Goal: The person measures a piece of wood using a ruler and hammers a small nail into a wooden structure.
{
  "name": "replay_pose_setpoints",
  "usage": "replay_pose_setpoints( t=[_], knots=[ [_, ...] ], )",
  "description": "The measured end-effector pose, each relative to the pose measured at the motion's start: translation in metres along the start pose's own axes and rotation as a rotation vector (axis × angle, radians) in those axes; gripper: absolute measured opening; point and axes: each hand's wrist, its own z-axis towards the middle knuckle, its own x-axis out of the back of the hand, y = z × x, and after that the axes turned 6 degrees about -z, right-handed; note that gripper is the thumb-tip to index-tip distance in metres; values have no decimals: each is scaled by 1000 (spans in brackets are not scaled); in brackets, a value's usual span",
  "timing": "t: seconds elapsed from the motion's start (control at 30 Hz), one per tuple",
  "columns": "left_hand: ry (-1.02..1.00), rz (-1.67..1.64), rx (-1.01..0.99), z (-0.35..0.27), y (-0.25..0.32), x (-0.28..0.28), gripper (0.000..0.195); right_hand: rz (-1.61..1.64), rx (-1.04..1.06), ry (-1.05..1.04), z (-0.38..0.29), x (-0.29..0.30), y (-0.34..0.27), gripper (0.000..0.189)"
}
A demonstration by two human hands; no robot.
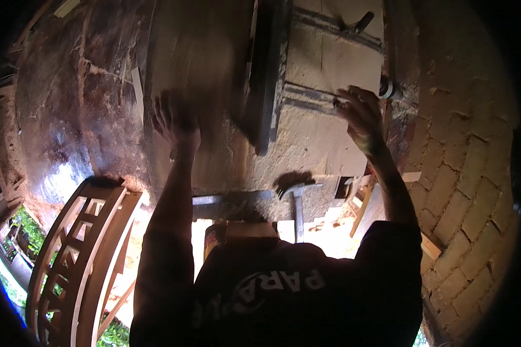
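My left hand (176,119) rests on a broad brown board or panel (204,160), its fingers apart, holding nothing. My right hand (360,115) is at the outer end of a slotted metal bar (308,93), with bent fingers touching it; a small part there is mostly hidden. A dark straight rail (278,82) stands between the hands. Farther up, a similar bar (325,28) carries a dark handle (364,21). A claw hammer (298,195) lies near my body, its head on the dusty work surface (312,152).
A curved wooden lattice frame (87,264) stands at the lower left. A pale wood strip (137,93) lies on the stained surface (108,86) at left. A flat metal strip (232,198) edges the near side. Brick paving (460,195) spreads at right, with wood offcuts (430,247).
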Motion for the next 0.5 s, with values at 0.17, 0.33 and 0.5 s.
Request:
replay_pose_setpoints(
  t=[0.17, 0.33, 0.5],
  knots=[
    [19, 65, 1, 1, -10, 0, 65, 175, -1056, -124, -122, -9, -140, 6],
    [39, -65, 21, -2, 6, 0, 64, 88, -924, -474, -216, -28, -289, 45],
    [62, -41, 19, 0, -2, 3, 60, 390, -944, -549, -196, -5, -277, 29]
  ],
)
